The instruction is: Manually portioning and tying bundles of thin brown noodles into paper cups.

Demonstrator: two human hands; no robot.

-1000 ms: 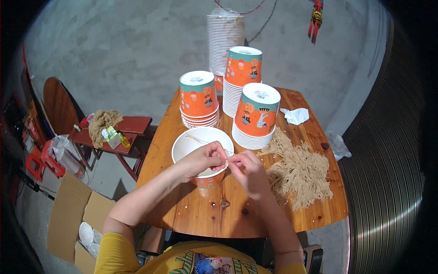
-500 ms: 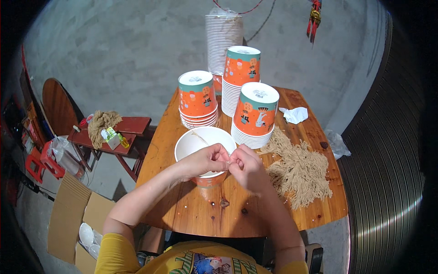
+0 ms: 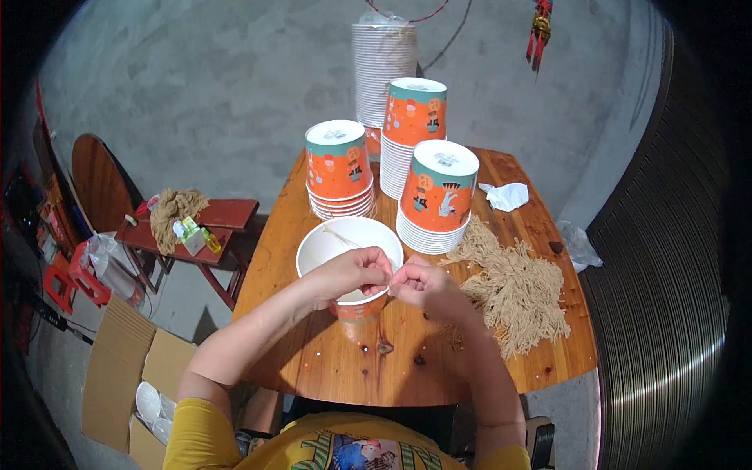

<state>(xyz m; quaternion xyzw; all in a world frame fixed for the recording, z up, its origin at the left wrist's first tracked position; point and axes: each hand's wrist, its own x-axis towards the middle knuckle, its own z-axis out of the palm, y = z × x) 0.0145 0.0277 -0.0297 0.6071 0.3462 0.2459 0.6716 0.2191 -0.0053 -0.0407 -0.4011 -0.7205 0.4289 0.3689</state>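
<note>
In front of me on the table stands an upright paper bucket, white inside with an orange outer wall. My left hand is over its opening, thumb and fingers pinched together. Fingertip to fingertip with it, my right hand pinches at the right side of the rim. A thin tan string shows inside the bucket and runs toward my left hand. Both pinches appear to be on this string, though the fingers hide most of it. Right of my right hand lies a heap of tan strings.
Beyond the bucket stand upside-down bucket stacks: left, right and behind. A tall white stack rises at the back. Crumpled tissue lies at the right. A red bench and an open carton are at the left.
My right hand has turned slightly and lowered, its fingers now more level, still close to the left fingertips. The bucket has shifted slightly left. My left hand has barely moved.
</note>
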